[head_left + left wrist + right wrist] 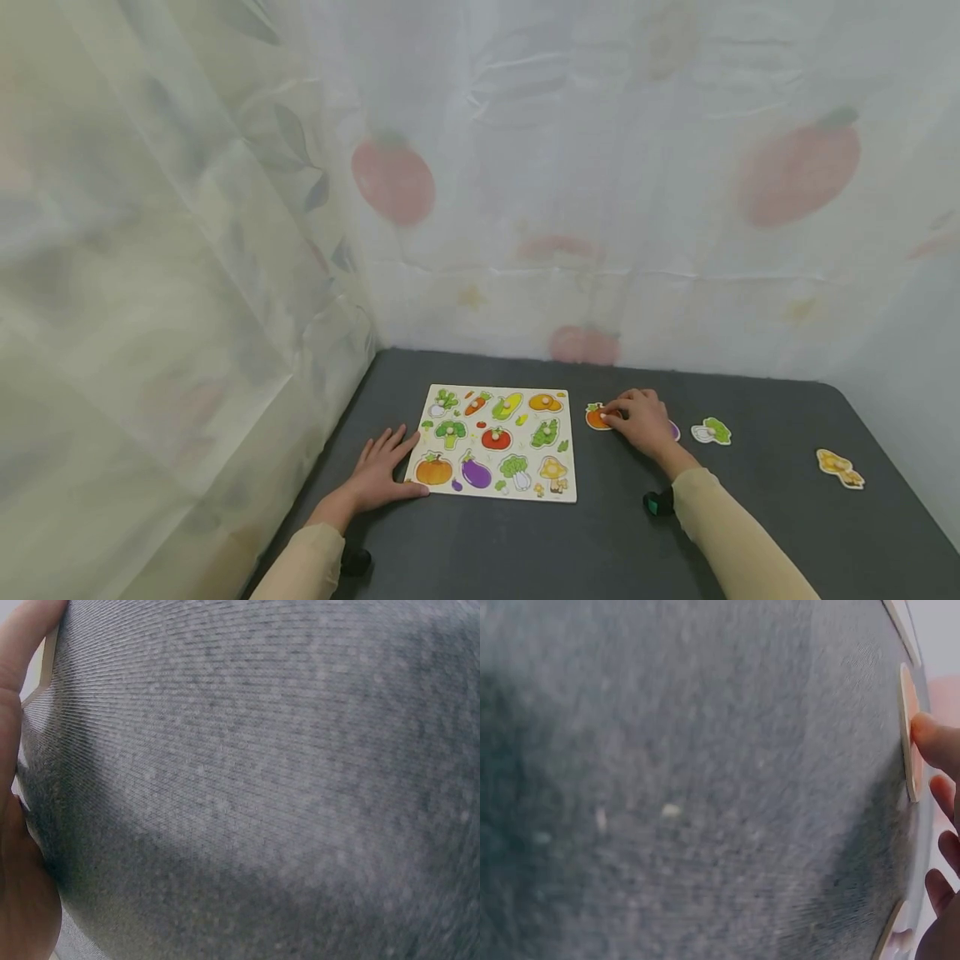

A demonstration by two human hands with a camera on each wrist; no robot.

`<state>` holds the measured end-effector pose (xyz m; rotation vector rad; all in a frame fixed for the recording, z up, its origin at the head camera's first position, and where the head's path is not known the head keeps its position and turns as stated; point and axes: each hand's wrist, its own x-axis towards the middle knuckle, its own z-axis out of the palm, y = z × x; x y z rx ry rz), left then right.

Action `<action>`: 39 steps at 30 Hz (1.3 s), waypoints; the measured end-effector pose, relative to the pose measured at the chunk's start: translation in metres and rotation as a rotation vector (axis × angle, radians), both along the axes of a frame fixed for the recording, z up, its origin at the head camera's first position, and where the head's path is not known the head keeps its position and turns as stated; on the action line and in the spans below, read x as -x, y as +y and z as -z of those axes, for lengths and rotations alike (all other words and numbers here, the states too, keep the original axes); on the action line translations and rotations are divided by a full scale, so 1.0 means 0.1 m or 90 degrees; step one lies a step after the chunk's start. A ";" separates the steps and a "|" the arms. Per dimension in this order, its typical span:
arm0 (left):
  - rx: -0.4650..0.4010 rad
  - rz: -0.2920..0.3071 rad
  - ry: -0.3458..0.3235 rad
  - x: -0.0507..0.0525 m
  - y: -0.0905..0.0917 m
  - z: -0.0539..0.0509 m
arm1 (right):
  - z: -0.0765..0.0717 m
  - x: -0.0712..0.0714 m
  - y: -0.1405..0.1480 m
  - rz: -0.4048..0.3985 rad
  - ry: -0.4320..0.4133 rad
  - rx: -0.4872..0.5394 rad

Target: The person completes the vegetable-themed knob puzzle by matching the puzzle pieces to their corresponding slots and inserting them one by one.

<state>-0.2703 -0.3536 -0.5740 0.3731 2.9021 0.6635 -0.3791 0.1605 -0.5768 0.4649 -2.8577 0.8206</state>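
Observation:
A white wooden puzzle board [491, 417] with vegetable pictures lies on the table. My left hand [381, 475] rests at its left edge with fingers spread; the left wrist view shows only part of the left hand [30, 900] at the border. To the right of the board, my right hand [641, 422] pinches an orange pumpkin puzzle piece [595, 417] between thumb and finger. In the right wrist view the thumb [934, 742] touches that piece, which lies flat on the table. A purple puzzle piece [675, 430] is partly hidden behind the right hand.
Farther right lie a bok choy piece [711, 431] and a yellow mushroom piece [840, 468]. A dark grey cloth covers the table [510, 550]. Patterned curtains stand along the left side [187, 292] and behind the table [637, 208].

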 end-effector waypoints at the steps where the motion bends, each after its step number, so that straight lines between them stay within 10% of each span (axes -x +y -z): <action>1: -0.002 0.001 0.003 0.00 0.00 0.00 | -0.01 -0.01 -0.01 0.002 0.004 0.001; 20: -0.023 -0.009 -0.018 0.04 -0.05 0.07 | -0.28 -0.25 -0.79 -0.032 0.029 0.081; 27: -0.007 -0.012 -0.061 0.06 -0.01 -0.06 | -0.25 -0.41 -1.29 -0.071 0.025 0.092; 39: -0.012 -0.011 -0.034 0.08 -0.04 0.07 | -0.09 -0.53 -1.91 -0.112 0.012 0.107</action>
